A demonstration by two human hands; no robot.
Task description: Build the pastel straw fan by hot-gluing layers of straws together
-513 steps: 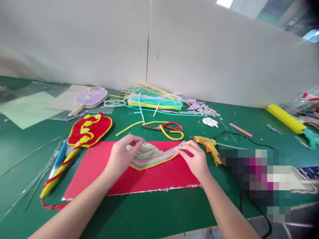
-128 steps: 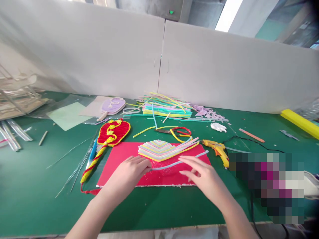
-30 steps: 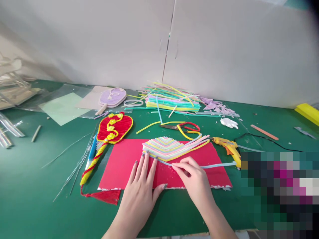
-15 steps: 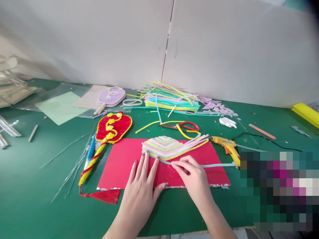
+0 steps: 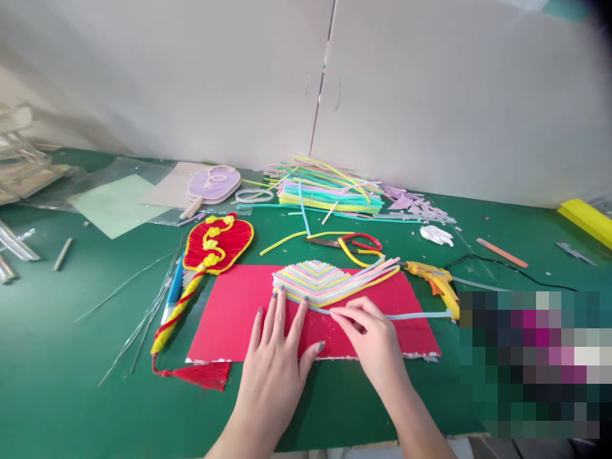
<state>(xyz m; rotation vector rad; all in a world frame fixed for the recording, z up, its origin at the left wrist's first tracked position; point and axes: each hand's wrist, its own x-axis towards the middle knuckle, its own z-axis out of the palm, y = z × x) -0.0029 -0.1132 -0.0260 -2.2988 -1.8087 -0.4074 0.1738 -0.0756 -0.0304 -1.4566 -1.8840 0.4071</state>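
On a red card (image 5: 229,319) lies a fan-like panel of pastel pipe cleaners (image 5: 313,284) laid in nested V shapes, with loose ends reaching out to the right. My left hand (image 5: 277,350) rests flat, fingers spread, its fingertips on the panel's lower left edge. Between the thumb and fingertips of my right hand (image 5: 370,331) is a light blue pipe cleaner (image 5: 415,315). It runs along the panel's bottom edge from near my left fingertips and stretches right, past the card. Part of it is hidden under my right hand.
A yellow glue gun (image 5: 440,284) lies right of the card, and red-handled scissors (image 5: 356,242) lie behind it. A red-and-yellow fan (image 5: 217,245) with a tassel is at left. Bundled pipe cleaners (image 5: 329,191), a lilac fan (image 5: 214,183) and purple scraps (image 5: 415,207) sit farther back.
My left hand has shifted slightly to the right, its fingers still spread on the panel's edge. My right hand keeps its pinch on the blue pipe cleaner, almost unmoved.
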